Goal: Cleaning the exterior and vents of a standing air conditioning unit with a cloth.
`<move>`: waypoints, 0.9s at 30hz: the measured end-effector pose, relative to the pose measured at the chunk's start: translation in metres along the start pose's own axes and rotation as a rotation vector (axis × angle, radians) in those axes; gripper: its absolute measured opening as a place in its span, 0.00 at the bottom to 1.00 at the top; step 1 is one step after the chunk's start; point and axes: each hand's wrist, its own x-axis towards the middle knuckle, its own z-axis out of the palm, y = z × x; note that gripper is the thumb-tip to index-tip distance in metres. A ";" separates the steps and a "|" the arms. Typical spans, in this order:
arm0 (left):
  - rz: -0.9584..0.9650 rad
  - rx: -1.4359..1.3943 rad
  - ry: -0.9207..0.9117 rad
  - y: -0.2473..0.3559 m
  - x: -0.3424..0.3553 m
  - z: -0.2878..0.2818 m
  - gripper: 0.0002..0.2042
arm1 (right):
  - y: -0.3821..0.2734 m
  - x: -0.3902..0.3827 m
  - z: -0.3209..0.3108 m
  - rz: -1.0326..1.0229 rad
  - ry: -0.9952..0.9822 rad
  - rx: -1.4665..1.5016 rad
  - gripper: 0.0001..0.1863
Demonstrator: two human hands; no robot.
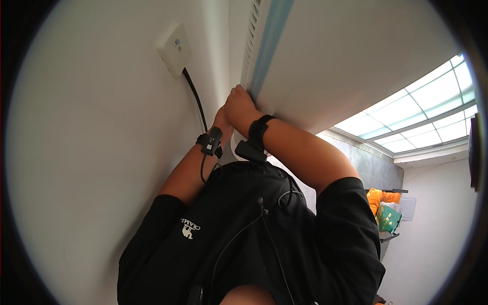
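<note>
My right hand (241, 105) has curled fingers at the edge of a white appliance panel (335, 51), beside a slotted vent strip (251, 30) and a pale blue strip (270, 35); whatever it grips is hidden. My left hand (221, 122) is just left of and behind it, close to the same edge, its fingers covered by the right hand. A black cable (196, 99) runs down from a white wall plate (174, 48) and passes behind my left wrist. Both wrists wear black strapped devices.
A white wall (91, 127) rises close on my left. At the right are a gridded window (406, 109), a grey tiled surface (368, 162) and a dark rack (399, 190) holding orange fabric (381, 198) and a green bag (390, 219).
</note>
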 end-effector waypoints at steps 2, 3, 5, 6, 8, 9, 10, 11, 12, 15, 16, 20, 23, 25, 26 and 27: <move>-0.018 -0.040 0.032 -0.001 0.001 -0.006 0.13 | -0.003 0.002 -0.005 -0.001 -0.029 0.002 0.11; 0.001 -0.075 0.020 -0.007 0.006 -0.011 0.13 | -0.005 0.003 -0.007 0.002 -0.059 0.007 0.11; 0.021 -0.109 0.015 -0.020 0.015 -0.026 0.12 | -0.010 0.009 -0.009 -0.004 -0.093 0.046 0.11; 0.024 -0.113 0.026 -0.027 0.019 -0.034 0.12 | -0.011 0.012 -0.010 -0.004 -0.128 0.082 0.11; 0.016 -0.112 0.034 -0.034 0.018 -0.037 0.12 | -0.014 0.012 -0.005 0.003 -0.152 0.113 0.11; 0.067 -0.139 -0.053 -0.037 0.018 -0.039 0.12 | -0.015 0.012 -0.003 0.003 -0.172 0.138 0.12; 0.115 -0.167 -0.139 -0.038 0.014 -0.037 0.13 | -0.015 0.009 -0.004 0.003 -0.176 0.144 0.12; 0.109 -0.165 -0.137 -0.038 0.012 -0.035 0.13 | -0.014 0.004 -0.005 -0.003 -0.172 0.142 0.12; 0.074 -0.180 -0.094 -0.037 0.011 -0.033 0.13 | -0.014 0.001 -0.006 -0.009 -0.167 0.139 0.12; 0.061 -0.162 -0.052 -0.040 0.015 -0.039 0.14 | -0.017 0.010 -0.001 -0.012 -0.203 0.108 0.12; 0.077 -0.127 -0.060 -0.040 0.016 -0.039 0.15 | -0.018 0.012 0.002 -0.014 -0.203 0.110 0.12; 0.069 -0.179 -0.070 -0.034 0.014 -0.034 0.16 | -0.021 0.015 0.007 0.013 -0.136 0.086 0.15; 0.017 -0.190 -0.025 -0.024 0.006 -0.018 0.16 | -0.016 0.005 0.002 0.009 -0.124 0.052 0.16; -0.016 -0.272 0.000 -0.018 0.000 -0.011 0.13 | -0.013 -0.002 -0.001 -0.010 -0.120 0.028 0.17; -0.015 -0.273 0.000 -0.020 0.001 -0.010 0.13 | -0.013 -0.003 -0.002 -0.010 -0.129 0.033 0.17; 0.035 -0.255 -0.039 -0.022 0.003 -0.010 0.15 | -0.012 -0.005 -0.003 -0.009 -0.140 0.038 0.18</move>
